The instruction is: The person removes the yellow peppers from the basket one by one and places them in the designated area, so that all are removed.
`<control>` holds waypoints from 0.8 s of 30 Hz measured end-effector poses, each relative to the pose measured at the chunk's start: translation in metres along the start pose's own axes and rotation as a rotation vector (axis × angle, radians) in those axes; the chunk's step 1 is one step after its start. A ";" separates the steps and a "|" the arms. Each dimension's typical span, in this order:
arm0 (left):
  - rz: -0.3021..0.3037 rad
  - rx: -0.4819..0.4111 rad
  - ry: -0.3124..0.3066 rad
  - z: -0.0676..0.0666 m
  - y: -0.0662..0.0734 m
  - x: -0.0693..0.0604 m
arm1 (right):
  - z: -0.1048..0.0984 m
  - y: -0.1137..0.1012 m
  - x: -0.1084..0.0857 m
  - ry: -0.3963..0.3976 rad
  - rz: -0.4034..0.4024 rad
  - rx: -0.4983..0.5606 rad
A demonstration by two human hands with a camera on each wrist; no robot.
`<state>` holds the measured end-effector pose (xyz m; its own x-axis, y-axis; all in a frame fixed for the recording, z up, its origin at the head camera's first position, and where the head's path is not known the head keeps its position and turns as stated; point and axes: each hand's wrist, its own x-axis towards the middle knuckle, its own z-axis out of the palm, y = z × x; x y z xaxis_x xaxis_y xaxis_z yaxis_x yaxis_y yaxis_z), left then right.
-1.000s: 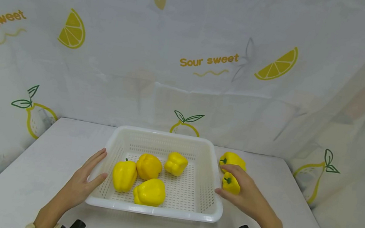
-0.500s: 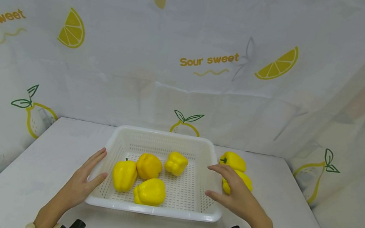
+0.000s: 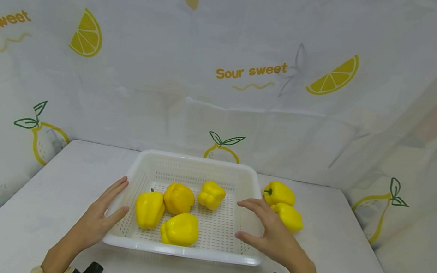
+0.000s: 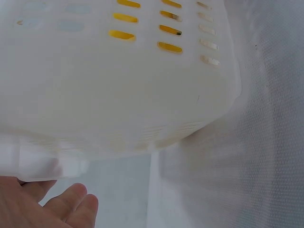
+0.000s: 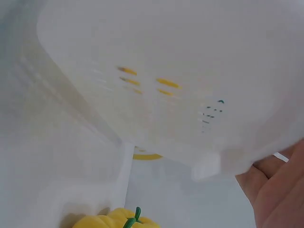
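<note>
A white perforated plastic basket [image 3: 181,251] stands on the table with several yellow bell peppers [image 3: 179,229] inside, grouped toward its left and middle. My left hand [image 3: 100,213] is at the basket's left rim, fingers extended and thumb spread apart. In the left wrist view its fingertips [image 4: 66,204] are by the underside of the rim. My right hand [image 3: 273,237] reaches over the right rim, thumb and fingers parted with nothing visible between them. The right wrist view has the basket's outer wall [image 5: 156,118] and part of that hand [image 5: 280,190] by the rim; contact is unclear.
Two more yellow bell peppers, a rear one [image 3: 279,193] and a front one [image 3: 290,216], lie right of the basket, behind my right hand. A white sheet with lemon prints [image 3: 187,118] hangs along the table's back edge.
My right hand has moved left from beside the outer peppers to over the basket's right rim, uncovering the front pepper. My left hand and the basket stay put.
</note>
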<state>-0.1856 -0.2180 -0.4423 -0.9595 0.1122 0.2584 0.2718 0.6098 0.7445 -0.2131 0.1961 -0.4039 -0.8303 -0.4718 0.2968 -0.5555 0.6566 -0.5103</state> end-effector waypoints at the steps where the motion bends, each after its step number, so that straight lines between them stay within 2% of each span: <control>1: 0.000 0.000 0.000 0.000 0.000 0.000 | 0.002 -0.001 0.000 -0.002 -0.004 0.002; 14: 0.003 0.005 0.001 0.001 0.000 0.001 | 0.019 -0.014 0.003 -0.072 -0.058 0.000; 24: -0.002 0.005 0.004 0.000 0.001 0.000 | 0.025 -0.023 0.007 -0.125 -0.064 -0.020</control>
<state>-0.1858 -0.2173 -0.4419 -0.9596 0.1080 0.2598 0.2699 0.6142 0.7416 -0.2052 0.1626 -0.4100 -0.7814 -0.5820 0.2251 -0.6093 0.6336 -0.4768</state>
